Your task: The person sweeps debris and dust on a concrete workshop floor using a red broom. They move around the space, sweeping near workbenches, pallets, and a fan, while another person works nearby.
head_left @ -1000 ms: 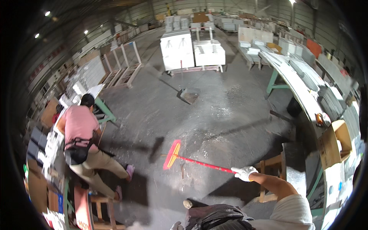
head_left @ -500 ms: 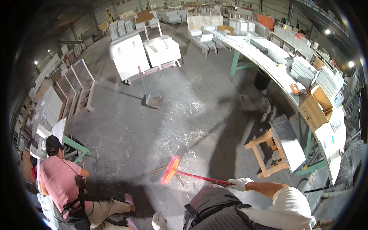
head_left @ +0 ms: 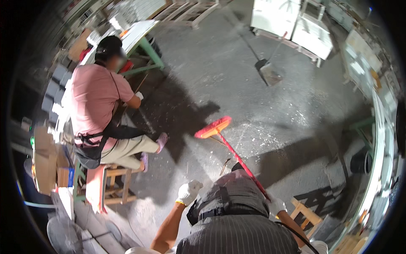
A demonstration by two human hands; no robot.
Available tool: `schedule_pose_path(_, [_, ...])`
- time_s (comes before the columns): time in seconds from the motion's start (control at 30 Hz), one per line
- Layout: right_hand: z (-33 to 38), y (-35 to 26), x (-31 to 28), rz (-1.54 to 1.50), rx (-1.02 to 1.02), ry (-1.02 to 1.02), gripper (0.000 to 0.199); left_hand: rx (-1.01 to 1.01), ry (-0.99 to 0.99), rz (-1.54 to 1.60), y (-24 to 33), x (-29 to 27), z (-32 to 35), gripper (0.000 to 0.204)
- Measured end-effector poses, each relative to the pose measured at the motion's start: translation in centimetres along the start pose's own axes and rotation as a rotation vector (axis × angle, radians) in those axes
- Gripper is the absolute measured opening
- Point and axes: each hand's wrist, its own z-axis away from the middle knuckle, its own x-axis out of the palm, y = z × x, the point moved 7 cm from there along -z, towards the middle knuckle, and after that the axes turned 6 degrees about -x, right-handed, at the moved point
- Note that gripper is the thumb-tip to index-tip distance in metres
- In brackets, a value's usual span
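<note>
A push broom (head_left: 215, 128) with red bristles and an orange head rests on the grey floor in front of me. My right hand (head_left: 277, 206), in a white glove, is closed around the upper end of its red handle (head_left: 242, 163), at my right side. My left hand (head_left: 189, 191), also gloved, hangs at my left side with its fingers curled and nothing visible in it. Between my body and the broom head lies a thin stick-like piece (head_left: 225, 166). White crumbs of debris (head_left: 270, 142) are scattered to the right of the broom.
A co-worker in a pink shirt (head_left: 95, 97) sits on the left beside a green-legged table (head_left: 150, 51). A long-handled dustpan (head_left: 270, 75) stands farther ahead, before white slabs (head_left: 277, 17). A wooden stool (head_left: 306, 213) is at my right; a fan (head_left: 63, 233) stands lower left.
My view has swung left, so the co-worker looks nearer and the dustpan sits farther right. My left hand has risen into fuller view. My right hand still grips the broom.
</note>
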Motion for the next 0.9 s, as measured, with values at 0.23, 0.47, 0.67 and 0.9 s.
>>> schedule_pose_path(0.23, [-12.9,-3.8,-12.5,0.275,-0.247,-0.090,0.055,-0.248,0.078,0.012,3.5,-3.8,-2.6,0.034])
schedule_pose_path(0.47, [-23.1,-11.6,-17.1,0.288,-0.359,-0.140,0.049,-0.487,0.189,0.210,1.8,-5.0,-5.1,0.032])
schedule_pose_path(0.67, [-31.0,-21.1,-16.4,0.372,-0.296,-0.320,0.047,-0.551,0.135,0.179,-2.8,-6.6,-10.4,0.038])
schedule_pose_path(0.9, [-39.2,-35.6,-20.0,0.440,-0.494,-0.351,0.048,-0.385,0.266,0.191,0.6,-24.6,-25.1,0.038])
